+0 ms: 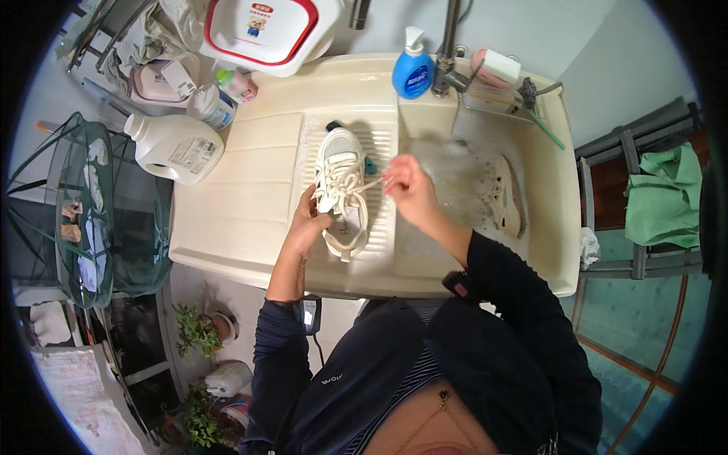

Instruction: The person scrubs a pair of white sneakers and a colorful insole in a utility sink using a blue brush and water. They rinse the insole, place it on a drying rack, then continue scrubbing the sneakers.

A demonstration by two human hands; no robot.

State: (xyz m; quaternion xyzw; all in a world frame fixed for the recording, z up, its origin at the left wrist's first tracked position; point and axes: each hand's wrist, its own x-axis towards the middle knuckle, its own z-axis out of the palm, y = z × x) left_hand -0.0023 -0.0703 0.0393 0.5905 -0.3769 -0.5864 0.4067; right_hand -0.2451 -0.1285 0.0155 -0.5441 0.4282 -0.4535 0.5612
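A cream lace-up sneaker (340,149) lies on the ribbed washboard (382,128) of the sink, toe pointing away from me. My left hand (310,220) grips the left side of its collar, thumb at the opening. A shoelace (372,185) stretches from the sneaker to the fingertips of my right hand (412,190), which is slightly blurred and pinches its end. The laces still cross over the tongue in loose loops. A teal object (371,165) shows at the sneaker's right edge, mostly hidden. In the basin's soapy water, a second cream shoe (504,199) rests on its side.
The sink basin (554,227) is to the right. Behind it stand a blue pump bottle (413,71), the faucet (445,74) and a soap rack (489,102). A white detergent jug (176,149), a tub (212,107) and a pink bottle (239,88) line the left. Stacked washbasins (310,17) lean behind.
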